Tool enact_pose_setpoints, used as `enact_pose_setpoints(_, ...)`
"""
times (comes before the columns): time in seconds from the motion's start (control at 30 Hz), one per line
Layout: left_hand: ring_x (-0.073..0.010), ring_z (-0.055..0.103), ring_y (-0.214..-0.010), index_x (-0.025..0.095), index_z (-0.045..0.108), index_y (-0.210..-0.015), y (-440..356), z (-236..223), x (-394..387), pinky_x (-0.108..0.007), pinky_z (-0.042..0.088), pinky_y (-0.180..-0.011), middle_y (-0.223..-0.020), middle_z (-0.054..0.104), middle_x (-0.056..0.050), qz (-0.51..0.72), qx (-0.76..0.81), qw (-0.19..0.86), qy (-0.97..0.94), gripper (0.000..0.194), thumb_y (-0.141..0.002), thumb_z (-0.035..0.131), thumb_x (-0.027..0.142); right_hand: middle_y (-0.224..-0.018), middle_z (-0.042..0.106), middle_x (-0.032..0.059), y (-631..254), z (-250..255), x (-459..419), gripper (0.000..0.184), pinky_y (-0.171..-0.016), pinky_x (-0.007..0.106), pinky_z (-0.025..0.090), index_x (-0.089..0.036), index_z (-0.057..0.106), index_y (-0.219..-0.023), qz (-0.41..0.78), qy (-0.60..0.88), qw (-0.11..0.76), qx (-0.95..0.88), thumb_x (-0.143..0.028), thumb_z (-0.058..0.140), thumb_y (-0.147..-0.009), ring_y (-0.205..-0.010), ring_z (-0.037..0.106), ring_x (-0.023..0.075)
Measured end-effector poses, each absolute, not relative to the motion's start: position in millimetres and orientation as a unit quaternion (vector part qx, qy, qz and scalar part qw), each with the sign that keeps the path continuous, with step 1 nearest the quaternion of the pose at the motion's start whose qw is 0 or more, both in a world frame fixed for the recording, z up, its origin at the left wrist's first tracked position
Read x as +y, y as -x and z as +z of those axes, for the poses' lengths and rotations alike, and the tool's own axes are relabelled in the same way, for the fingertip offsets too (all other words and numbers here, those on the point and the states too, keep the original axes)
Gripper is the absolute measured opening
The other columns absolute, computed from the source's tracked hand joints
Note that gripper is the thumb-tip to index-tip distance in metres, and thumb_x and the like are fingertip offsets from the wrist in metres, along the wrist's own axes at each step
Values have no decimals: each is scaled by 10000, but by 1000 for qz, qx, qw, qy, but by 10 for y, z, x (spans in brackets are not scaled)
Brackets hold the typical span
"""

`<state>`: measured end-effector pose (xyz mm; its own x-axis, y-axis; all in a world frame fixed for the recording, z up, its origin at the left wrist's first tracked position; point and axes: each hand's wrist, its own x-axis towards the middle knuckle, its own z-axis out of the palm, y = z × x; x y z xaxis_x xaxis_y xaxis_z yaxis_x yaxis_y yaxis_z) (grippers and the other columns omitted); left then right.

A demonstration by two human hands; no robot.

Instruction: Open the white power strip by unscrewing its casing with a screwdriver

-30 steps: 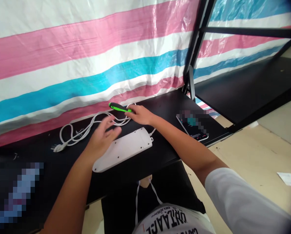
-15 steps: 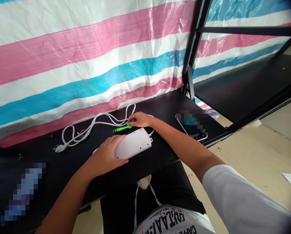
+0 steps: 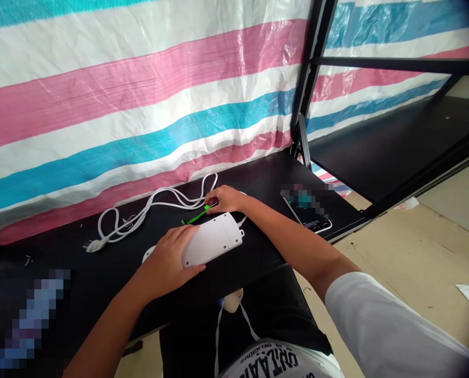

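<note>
Here, the left hand (image 3: 172, 257) is clasping a long white plastic power strip (image 3: 214, 239) lying on the black table (image 3: 258, 170); just beyond it, the right hand (image 3: 227, 198) is pinching a slim green-and-black screwdriver (image 3: 195, 217) in its grip, and a looped white cable (image 3: 146, 208) is lying behind them.

Bright lt, glare on tarp (image 3: 148, 118), dk corners at R.

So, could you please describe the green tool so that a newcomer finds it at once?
In front of the striped sheet stands a black table. On it, the left hand spans a white power strip; just beyond that strip, the right hand holds the green tool. Its bright green marks it out from the white cord behind it.
</note>
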<state>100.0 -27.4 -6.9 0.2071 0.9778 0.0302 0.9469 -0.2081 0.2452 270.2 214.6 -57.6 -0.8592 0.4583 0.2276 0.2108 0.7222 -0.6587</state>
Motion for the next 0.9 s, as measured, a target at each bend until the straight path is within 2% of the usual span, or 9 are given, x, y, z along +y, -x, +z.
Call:
enact_pose_setpoints(0.17,-405,467,-1459,233,428,-1553,-1016,-59,-277,-579,454,-1185,-1555,519,-138,85,626,119,-766,775,-892,714,520,-988,781,40,-2688,-600,2141,247,-774,262,406,-189,810,-1050,291,183,181,-922,-340,838,-857,-884,682,167)
enact_pose_setpoints(0.33,-393,511,-1399,226,475,-1494,-1085,27,-264,-560,487,-1142,-1502,548,-134,78,647,138,-746,751,-814,722,427,-962,752,70,-2687,-557,2077,194,-753,292,370,-158,756,-1049,259,197,176,-929,-323,721,-953,-845,636,191)
enact_pose_setpoints(0.6,-363,523,-1383,219,479,-1495,-1079,38,-273,-506,479,-1147,-1487,551,-114,83,655,132,-740,773,-790,730,412,-1052,754,100,-2689,-466,2087,271,-804,315,421,-155,653,-1179,245,259,216,-909,-345,489,-1076,-943,667,237)
enact_pose_setpoints(0.7,-363,525,-1381,197,488,-1479,-1084,22,-282,-501,460,-1166,-1469,564,-122,96,650,111,-745,766,-786,736,407,-1088,759,104,-2696,-485,2126,284,-814,330,439,-170,642,-1185,244,286,224,-899,-363,464,-1076,-976,681,256)
enact_pose_setpoints(0.9,-348,566,-1360,228,481,-1471,-1095,34,-302,-479,481,-1144,-1499,557,-97,86,664,114,-734,757,-791,739,435,-1139,769,121,-2704,-538,2158,308,-852,356,479,-179,650,-1182,241,324,210,-890,-404,469,-1074,-1034,701,285)
